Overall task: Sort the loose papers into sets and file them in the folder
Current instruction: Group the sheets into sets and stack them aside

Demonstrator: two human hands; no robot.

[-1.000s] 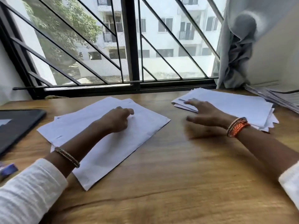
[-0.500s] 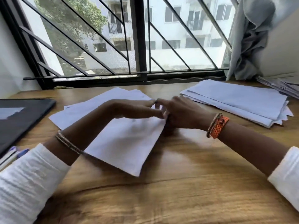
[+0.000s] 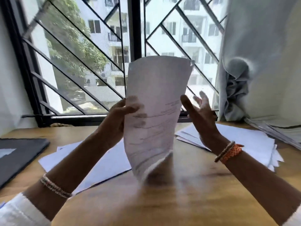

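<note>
A white sheet of paper (image 3: 156,101) stands upright and curled in the air above the wooden table (image 3: 179,201). My left hand (image 3: 120,118) grips its left edge, thumb on the front. Just right of the sheet, my right hand (image 3: 200,115) is held up with fingers spread, blurred, and its thumb is at the sheet's right edge. One pile of white papers (image 3: 101,162) lies flat on the table under my left forearm. A second, thicker pile of papers (image 3: 254,144) lies behind my right wrist. The dark folder (image 3: 19,154) lies at the left edge.
A barred window (image 3: 133,54) runs along the table's far side. A grey curtain (image 3: 260,62) hangs at the right, with a further stack of papers (image 3: 276,131) below it. Bare wood fills the near table.
The top sheet of the left pile has been lifted off the table and now stands upright in my left hand. My right hand has risen beside it and opened. The view has tilted upward.
</note>
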